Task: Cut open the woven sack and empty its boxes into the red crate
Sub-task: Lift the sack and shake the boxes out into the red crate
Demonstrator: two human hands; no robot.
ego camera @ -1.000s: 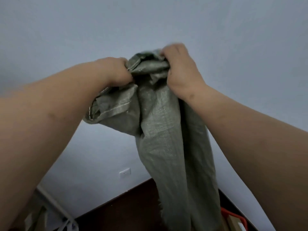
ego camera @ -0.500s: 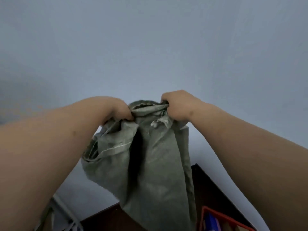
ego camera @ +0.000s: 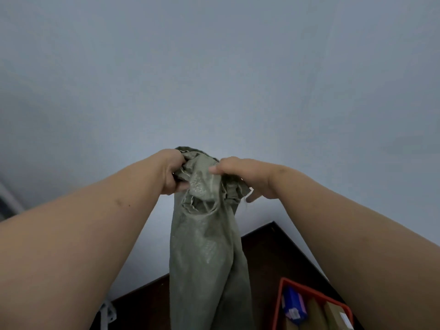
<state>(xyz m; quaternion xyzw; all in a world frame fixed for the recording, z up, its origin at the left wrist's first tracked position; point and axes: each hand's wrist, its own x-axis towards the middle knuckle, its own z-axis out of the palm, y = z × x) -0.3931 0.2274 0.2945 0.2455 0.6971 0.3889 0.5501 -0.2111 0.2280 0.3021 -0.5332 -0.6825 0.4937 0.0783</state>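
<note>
A limp grey-green woven sack (ego camera: 207,258) hangs down in front of me, bunched at its upper end. My left hand (ego camera: 170,171) grips the bunched top from the left. My right hand (ego camera: 240,177) holds the same bunch from the right, fingers partly spread over the cloth. The sack's lower end runs out of view at the bottom. At the lower right stands the red crate (ego camera: 282,296), holding a blue box (ego camera: 291,302) and brown cardboard boxes (ego camera: 333,315). The sack hangs to the left of the crate.
A dark brown table (ego camera: 264,256) lies below, its far corner against a pale blue-grey wall (ego camera: 214,67). A white metal fitting (ego camera: 107,313) shows at the table's left edge.
Both hands have come down with the sack's top and bunched it tighter. The view has tipped down, showing more of the table, the crate and its boxes.
</note>
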